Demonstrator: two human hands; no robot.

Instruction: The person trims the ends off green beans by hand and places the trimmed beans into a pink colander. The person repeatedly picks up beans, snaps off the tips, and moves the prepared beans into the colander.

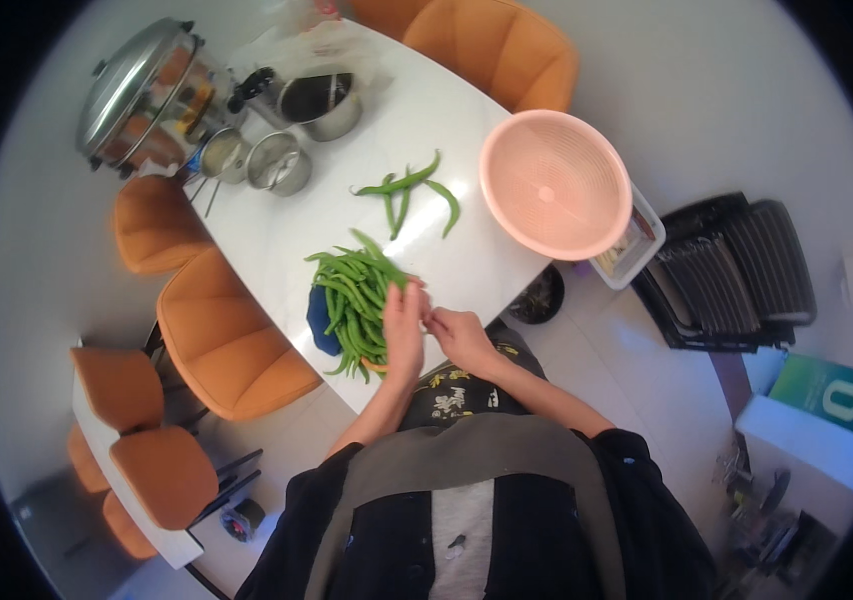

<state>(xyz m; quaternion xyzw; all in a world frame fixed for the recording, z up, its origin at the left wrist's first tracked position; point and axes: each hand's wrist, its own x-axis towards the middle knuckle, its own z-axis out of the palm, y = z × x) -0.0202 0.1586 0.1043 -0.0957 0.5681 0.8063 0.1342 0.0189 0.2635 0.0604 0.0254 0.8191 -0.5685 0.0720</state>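
Observation:
A heap of long green peppers [351, 300] lies near the table's front left edge, with something dark blue [321, 322] at its left side. My left hand [405, 330] is at the heap's right side, and a green pepper [378, 251] extends up and left from its fingers. Close beside it, my right hand [460, 337] has its thumb and fingers pinched together near the left fingertips; whatever is between them is too small to tell. Several loose green peppers [404, 184] lie farther back on the white table. At the right corner stands a pink plastic colander [546, 191].
Metal pots [333, 124] and smaller metal containers [280, 176] stand at the back left, near a large lidded steamer [130, 82]. Orange chairs [224, 337] line the table's left side. A white tray [640, 255] is under the colander, and a black bin [539, 296] stands below the right edge.

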